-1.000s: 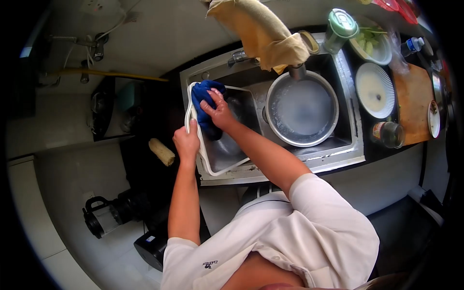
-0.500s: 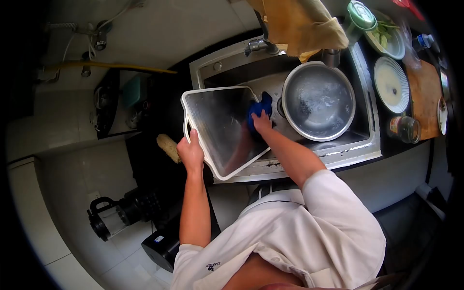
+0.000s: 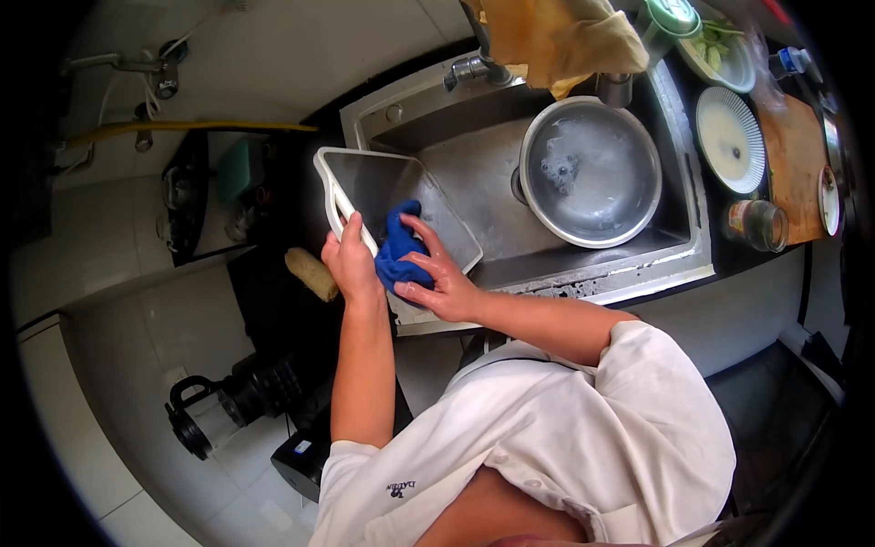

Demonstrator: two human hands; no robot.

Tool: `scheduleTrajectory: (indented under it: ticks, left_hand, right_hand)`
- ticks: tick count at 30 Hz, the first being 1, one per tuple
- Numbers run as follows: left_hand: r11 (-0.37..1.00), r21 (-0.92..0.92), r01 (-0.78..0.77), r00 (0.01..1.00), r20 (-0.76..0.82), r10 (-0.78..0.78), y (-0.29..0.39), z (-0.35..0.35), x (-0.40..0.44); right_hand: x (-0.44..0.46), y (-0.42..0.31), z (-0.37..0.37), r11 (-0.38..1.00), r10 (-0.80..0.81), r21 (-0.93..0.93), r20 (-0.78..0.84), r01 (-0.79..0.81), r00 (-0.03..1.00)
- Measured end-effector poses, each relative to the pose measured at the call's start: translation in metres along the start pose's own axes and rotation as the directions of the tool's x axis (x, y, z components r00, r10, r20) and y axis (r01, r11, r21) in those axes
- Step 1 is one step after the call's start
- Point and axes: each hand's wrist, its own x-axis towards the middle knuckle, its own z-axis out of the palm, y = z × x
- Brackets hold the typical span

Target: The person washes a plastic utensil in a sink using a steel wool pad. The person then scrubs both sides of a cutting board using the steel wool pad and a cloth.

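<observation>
A rectangular board with a shiny grey face and a white rim is held tilted over the left part of the sink. My left hand is closed around its handle edge, thumb on top. With bent fingers, my wet right hand presses a blue cloth against the board's face, close to my left hand. Part of the board's lower edge is hidden behind the cloth and right hand. A round metal pot with cloudy, bubbly water stands in the sink, to the right.
A faucet and a hanging tan cloth are above the sink. At right are a fluted white dish, a glass jar and a wooden cutting board. A loofah-like scrubber lies left of my left hand.
My right hand has drawn the blue cloth left across the board, from its far side to near the handle. The board has tilted more steeply and shifted slightly left.
</observation>
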Motion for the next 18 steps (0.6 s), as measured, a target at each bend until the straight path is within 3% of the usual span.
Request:
scheduleTrajectory:
  ticks: [2, 4, 6, 8, 10, 12, 14, 17, 18]
  left_hand:
    - [0.999, 0.018, 0.029, 1.0, 0.001, -0.029, 0.001, 0.001, 0.0]
    - [1.0, 0.005, 0.031, 1.0, -0.006, -0.031, 0.002, 0.003, 0.0]
    - [0.993, -0.116, 0.018, 1.0, 0.008, -0.017, -0.003, 0.004, 0.003]
    - [0.986, -0.165, 0.016, 1.0, 0.001, -0.016, -0.006, -0.004, 0.007]
    - [0.991, -0.134, 0.005, 1.0, 0.015, -0.003, -0.01, -0.013, 0.011]
    - [0.992, -0.126, -0.004, 1.0, 0.029, 0.008, -0.012, -0.018, 0.015]
    - [0.997, -0.057, 0.045, 0.997, 0.06, -0.042, -0.014, -0.027, 0.021]
    - [0.996, 0.026, 0.082, 0.99, 0.113, -0.084, 0.0, -0.023, 0.017]
    - [0.994, 0.053, 0.093, 0.987, 0.125, -0.099, 0.008, -0.02, 0.012]
  right_hand:
    - [0.011, -0.002, -0.007, 0.988, -0.152, 0.011, 0.066, 0.151, 0.986]
    - [0.011, 0.016, -0.011, 0.99, 0.037, 0.132, 0.163, -0.059, 0.986]
    - [0.007, 0.054, -0.002, 0.989, -0.02, 0.145, 0.057, 0.011, 0.998]
    - [0.005, 0.102, 0.0, 0.968, 0.205, 0.149, -0.02, -0.2, 0.979]
    - [0.018, 0.134, -0.006, 0.858, 0.459, 0.25, 0.02, -0.449, 0.888]
    - [0.021, 0.154, -0.011, 0.798, 0.59, -0.02, -0.172, -0.602, 0.789]
    - [0.017, 0.177, -0.02, 0.575, 0.662, -0.318, -0.361, -0.753, 0.657]
    - [-0.005, 0.212, -0.043, 0.528, 0.717, -0.339, -0.313, -0.779, 0.622]
    - [-0.011, 0.209, -0.055, 0.562, 0.786, -0.109, -0.237, -0.82, 0.571]
